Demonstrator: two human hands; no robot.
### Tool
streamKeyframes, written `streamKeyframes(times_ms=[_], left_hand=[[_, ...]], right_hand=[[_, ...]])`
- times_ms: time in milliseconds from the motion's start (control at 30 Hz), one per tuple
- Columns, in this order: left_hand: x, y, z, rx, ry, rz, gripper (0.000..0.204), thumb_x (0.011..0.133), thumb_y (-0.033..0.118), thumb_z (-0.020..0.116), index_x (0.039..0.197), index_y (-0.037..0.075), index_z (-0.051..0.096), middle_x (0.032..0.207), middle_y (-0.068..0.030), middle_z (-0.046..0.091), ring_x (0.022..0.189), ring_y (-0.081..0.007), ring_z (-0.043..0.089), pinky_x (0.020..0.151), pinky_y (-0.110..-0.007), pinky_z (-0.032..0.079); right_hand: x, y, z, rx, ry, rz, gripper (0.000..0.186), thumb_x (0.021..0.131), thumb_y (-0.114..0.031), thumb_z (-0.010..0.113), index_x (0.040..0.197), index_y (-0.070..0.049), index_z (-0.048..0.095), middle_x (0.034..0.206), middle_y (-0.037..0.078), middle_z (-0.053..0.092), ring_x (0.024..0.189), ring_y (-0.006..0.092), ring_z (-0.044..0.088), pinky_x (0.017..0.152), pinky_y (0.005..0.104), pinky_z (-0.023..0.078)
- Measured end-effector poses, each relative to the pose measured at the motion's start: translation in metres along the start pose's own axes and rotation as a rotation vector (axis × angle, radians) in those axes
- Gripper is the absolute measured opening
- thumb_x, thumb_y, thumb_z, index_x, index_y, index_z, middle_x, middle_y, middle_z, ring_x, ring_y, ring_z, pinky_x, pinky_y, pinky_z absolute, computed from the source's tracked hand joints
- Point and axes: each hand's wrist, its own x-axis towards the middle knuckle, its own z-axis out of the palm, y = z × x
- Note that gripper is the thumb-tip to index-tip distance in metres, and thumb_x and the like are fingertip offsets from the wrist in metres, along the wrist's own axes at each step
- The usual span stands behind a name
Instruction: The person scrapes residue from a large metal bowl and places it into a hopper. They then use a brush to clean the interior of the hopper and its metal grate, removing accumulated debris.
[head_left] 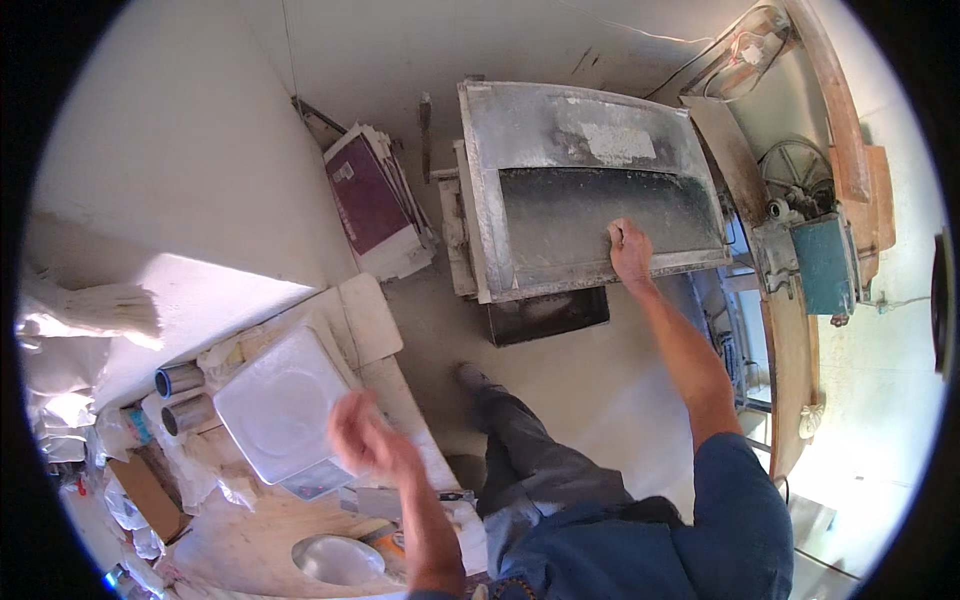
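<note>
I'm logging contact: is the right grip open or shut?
Shut: the right grip shows curled fingers; anything held, I cannot tell.

From the head, one view looks down over both hands [368, 437] [630, 256].

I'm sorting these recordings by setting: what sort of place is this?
It looks like a small workshop, though its trade is unclear. The signs are a large, dust-coated boxlike unit, a spoked machine wheel and a cluttered worktop bearing a pale plastic container.

Pale table [245, 535] – white-lidded container [275, 400] and shiny oval dish [338, 560] lying on it
</note>
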Motion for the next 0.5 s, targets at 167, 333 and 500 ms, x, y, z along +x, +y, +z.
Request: streamKeyframes(times_ms=[167,333,500], left_hand=[[0.067,-0.127,0.211,-0.257,-0.266,-0.361,0.034,0.106,0.024,0.068,0.126,-0.003,0.068,0.117,-0.0113,0.073,0.111,-0.0174,0.067,0.102,-0.033,0.051],[0.158,-0.254,0.378,0.237,-0.442,-0.110,0.064,0.109,0.047,0.053,0.144,-0.006,0.059,0.139,-0.0239,0.066,0.127,-0.0329,0.063,0.111,-0.047,0.044],[0.176,-0.321,0.448,-0.001,-0.769,-0.222,0.061,0.110,0.049,0.043,0.120,-0.002,0.075,0.119,-0.0150,0.074,0.113,-0.0269,0.066,0.102,-0.044,0.046]], right_hand=[[0.001,0.000,0.001,-0.134,-0.009,-0.023,0.013,0.100,-0.016,0.066,0.094,-0.005,0.061,0.086,0.021,0.069,0.083,0.0462,0.068,0.067,0.0524,0.052],[0.002,-0.001,0.002,-0.119,-0.060,-0.044,0.017,0.099,-0.017,0.068,0.090,-0.004,0.062,0.083,0.019,0.067,0.079,0.0443,0.068,0.065,0.0508,0.052],[0.007,-0.010,-0.001,0.029,-0.012,-0.056,0.009,0.098,-0.010,0.070,0.093,-0.004,0.065,0.081,0.019,0.066,0.073,0.0418,0.066,0.063,0.0479,0.051]])
